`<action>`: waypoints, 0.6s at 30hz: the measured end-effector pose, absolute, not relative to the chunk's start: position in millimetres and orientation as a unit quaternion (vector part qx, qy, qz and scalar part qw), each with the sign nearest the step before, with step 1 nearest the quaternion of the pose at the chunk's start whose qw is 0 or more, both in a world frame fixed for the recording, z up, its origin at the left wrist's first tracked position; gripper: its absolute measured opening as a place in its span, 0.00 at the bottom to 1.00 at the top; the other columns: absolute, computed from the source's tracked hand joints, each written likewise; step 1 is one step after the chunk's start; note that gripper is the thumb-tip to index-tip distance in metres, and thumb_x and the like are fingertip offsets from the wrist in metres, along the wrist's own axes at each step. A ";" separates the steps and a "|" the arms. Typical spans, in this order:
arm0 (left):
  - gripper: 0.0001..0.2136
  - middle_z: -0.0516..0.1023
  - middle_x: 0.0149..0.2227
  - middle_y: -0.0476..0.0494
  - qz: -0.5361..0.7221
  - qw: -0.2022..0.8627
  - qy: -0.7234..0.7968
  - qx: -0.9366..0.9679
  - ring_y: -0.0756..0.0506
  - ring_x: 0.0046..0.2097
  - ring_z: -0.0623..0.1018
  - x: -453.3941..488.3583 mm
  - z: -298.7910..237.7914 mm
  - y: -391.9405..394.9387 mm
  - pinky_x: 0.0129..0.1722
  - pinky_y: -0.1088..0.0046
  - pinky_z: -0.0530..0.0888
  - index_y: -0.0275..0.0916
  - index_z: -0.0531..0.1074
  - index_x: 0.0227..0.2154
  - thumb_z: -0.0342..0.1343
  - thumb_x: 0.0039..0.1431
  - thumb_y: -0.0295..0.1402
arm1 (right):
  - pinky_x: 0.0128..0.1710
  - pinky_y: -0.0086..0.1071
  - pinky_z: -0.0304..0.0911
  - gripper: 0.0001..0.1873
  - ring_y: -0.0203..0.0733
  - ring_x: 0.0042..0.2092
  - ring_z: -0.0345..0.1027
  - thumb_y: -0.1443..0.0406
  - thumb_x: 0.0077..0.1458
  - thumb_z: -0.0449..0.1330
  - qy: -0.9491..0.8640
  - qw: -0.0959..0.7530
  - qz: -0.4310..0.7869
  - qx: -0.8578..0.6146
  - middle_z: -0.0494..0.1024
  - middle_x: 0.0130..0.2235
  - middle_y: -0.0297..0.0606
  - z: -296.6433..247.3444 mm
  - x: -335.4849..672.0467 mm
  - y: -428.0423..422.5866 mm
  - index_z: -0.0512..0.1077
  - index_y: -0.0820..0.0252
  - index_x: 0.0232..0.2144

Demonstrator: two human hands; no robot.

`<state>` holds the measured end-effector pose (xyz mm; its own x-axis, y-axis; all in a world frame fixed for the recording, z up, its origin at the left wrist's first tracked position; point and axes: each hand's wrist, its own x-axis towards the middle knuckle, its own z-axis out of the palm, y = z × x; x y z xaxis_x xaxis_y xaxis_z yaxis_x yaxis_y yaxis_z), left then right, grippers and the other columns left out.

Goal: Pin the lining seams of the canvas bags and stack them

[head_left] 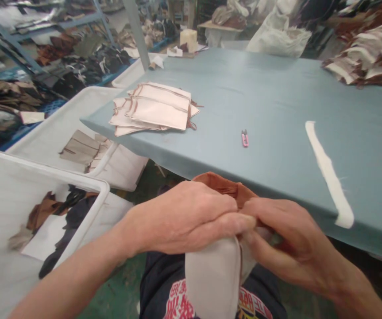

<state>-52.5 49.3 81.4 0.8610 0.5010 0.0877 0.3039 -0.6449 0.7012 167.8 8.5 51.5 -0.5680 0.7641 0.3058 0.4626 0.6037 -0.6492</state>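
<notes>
My left hand [194, 217] is closed over the top of a cream and rust-brown sewn fabric piece [214, 274], held in front of my lap. My right hand [280, 239] pinches the same piece from the other side, its thumb meeting my left thumb. Rust-brown fabric shows behind the knuckles, and a cream panel hangs below them. What lies between the fingertips is hidden. Beyond my hands, pink thread snips [245, 138] lie on the blue-green table [224, 102], near a stack of cream pieces with brown trim [160, 106].
A cream fabric strip [330, 175] lies at the table's right edge. Layered cream and brown pieces [373, 57] and a white sack [280, 33] stand at the back. White bins [87, 177] with fabric pieces flank the table on the left, before blue shelving [58, 22].
</notes>
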 end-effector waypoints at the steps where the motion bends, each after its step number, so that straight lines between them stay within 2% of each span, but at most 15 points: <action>1: 0.20 0.71 0.25 0.50 0.147 0.356 0.221 0.896 0.49 0.27 0.69 -49.2 83.9 49.4 0.29 0.73 0.64 0.38 0.70 0.26 0.45 0.76 0.36 | 0.26 0.27 0.59 0.11 0.32 0.24 0.64 0.70 0.62 0.55 -0.849 0.292 0.258 -0.357 0.71 0.23 0.30 53.4 168.7 9.3 0.66 0.57 0.27; 6: 0.21 0.71 0.25 0.51 0.174 0.386 0.208 0.882 0.50 0.27 0.69 -40.7 85.7 63.4 0.31 0.75 0.65 0.38 0.70 0.25 0.43 0.76 0.34 | 0.30 0.29 0.63 0.08 0.35 0.28 0.67 0.71 0.60 0.55 -0.855 0.284 0.236 -0.363 0.74 0.26 0.32 57.5 173.8 20.4 0.70 0.58 0.31; 12: 0.20 0.68 0.25 0.53 0.157 0.410 0.206 0.874 0.52 0.29 0.68 -43.3 76.4 77.4 0.32 0.79 0.64 0.37 0.68 0.25 0.43 0.76 0.33 | 0.34 0.31 0.64 0.08 0.38 0.32 0.69 0.72 0.58 0.55 -0.834 0.243 0.286 -0.403 0.77 0.30 0.35 50.0 174.8 32.9 0.75 0.60 0.33; 18: 0.20 0.71 0.31 0.50 0.186 0.498 0.210 0.821 0.51 0.34 0.70 -46.5 63.9 72.1 0.38 0.80 0.68 0.37 0.67 0.27 0.39 0.76 0.33 | 0.33 0.31 0.61 0.07 0.38 0.33 0.67 0.69 0.59 0.56 -0.810 0.219 0.343 -0.422 0.76 0.30 0.35 42.4 173.2 31.6 0.72 0.60 0.29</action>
